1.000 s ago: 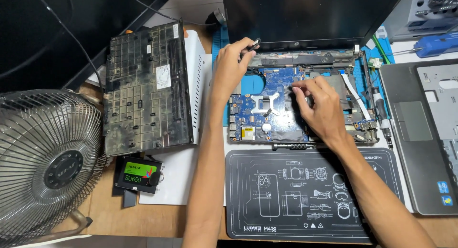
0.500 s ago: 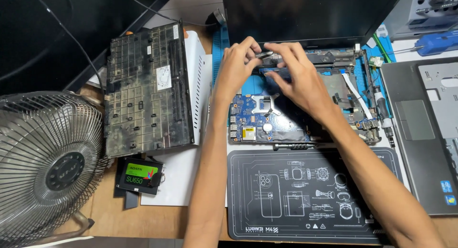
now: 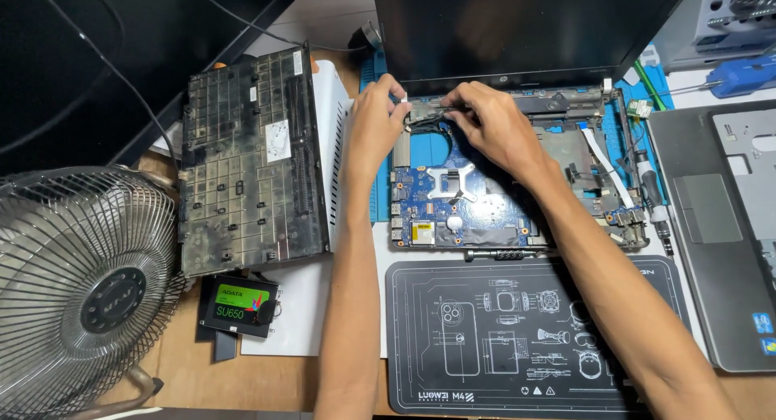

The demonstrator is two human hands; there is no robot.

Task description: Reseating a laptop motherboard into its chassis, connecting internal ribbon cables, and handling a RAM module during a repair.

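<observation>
An opened laptop base lies in front of me with its blue motherboard (image 3: 453, 202) bare and its dark screen (image 3: 525, 28) standing up behind. My left hand (image 3: 376, 125) rests at the base's far left corner by the hinge, fingertips pinching a small part there. My right hand (image 3: 493, 125) reaches in from the right to the same hinge strip, fingers closed on thin black cables (image 3: 428, 117) between the two hands. What exactly each fingertip grips is too small to tell.
A dusty upturned keyboard panel (image 3: 246, 161) lies to the left, a metal fan (image 3: 77, 291) at the near left. A small drive with a green label (image 3: 238, 303) sits below the panel. A black work mat (image 3: 517, 339) lies near me; a grey palmrest (image 3: 719, 218) is at the right.
My right hand has moved from the middle of the motherboard up and left to the hinge strip, meeting my left hand, which stayed at the far left corner.
</observation>
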